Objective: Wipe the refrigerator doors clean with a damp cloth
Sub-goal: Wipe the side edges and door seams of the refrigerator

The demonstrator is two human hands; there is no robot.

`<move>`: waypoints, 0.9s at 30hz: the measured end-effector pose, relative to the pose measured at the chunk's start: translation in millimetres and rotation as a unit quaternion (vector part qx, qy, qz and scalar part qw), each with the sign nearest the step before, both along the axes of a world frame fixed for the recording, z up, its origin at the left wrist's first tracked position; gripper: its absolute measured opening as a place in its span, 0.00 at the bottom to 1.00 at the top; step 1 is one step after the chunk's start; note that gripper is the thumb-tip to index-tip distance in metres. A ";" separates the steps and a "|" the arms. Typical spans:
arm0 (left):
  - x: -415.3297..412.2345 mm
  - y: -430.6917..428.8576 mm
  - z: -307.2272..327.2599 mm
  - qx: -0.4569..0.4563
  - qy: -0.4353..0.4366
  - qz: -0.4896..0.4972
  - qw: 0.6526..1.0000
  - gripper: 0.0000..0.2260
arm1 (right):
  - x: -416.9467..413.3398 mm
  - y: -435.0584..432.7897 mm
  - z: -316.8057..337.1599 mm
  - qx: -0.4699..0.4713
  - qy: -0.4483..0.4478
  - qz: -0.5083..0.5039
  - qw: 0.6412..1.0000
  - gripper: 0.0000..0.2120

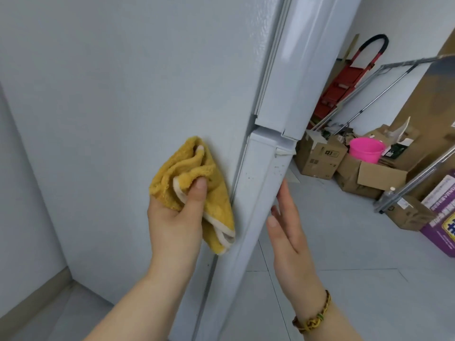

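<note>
left hand (176,217): curled round our yellow cloth (216,200), thumb on top
yellow cloth: bunched up against the fridge side panel (123,82), just beside the lower door (258,183)
right hand (288,232): fingers straight, touching that door's edge
background: pink bucket (365,150) among cardboard boxes (317,157)

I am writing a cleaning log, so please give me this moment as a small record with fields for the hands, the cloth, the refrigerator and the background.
Left hand: grips the folded yellow terry cloth, thumb on top.
Cloth position: at the white refrigerator side panel, beside the door seam.
Right hand: open, fingertips at the edge of the lower door.
Door condition: small dark specks on that edge.
Background: pink plastic bucket, brown cardboard boxes, red step ladder.
</note>
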State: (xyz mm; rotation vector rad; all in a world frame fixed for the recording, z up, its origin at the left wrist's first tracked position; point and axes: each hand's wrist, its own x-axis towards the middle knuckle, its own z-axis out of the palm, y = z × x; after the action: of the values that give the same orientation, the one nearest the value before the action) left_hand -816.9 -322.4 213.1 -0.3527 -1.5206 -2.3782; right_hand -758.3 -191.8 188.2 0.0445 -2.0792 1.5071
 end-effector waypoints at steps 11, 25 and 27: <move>-6.5 33.6 1.7 -0.163 0.297 -0.089 0.936 0.19 | -4.0 -3.6 -8.3 -0.048 0.018 0.007 0.999 0.31; -16.6 39.5 11.9 -0.299 0.437 0.111 0.841 0.14 | 2.1 -0.6 3.7 -0.151 0.035 0.098 0.983 0.43; -11.7 37.7 -24.3 -0.334 0.441 0.122 0.824 0.15 | 3.7 2.5 1.7 -0.160 0.039 0.107 0.981 0.43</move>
State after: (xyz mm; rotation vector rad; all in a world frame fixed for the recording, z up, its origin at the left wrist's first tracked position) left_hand -828.6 -284.8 188.8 -1.1327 -1.6626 -1.0861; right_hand -754.6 -189.3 189.9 0.2062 -1.7933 1.9223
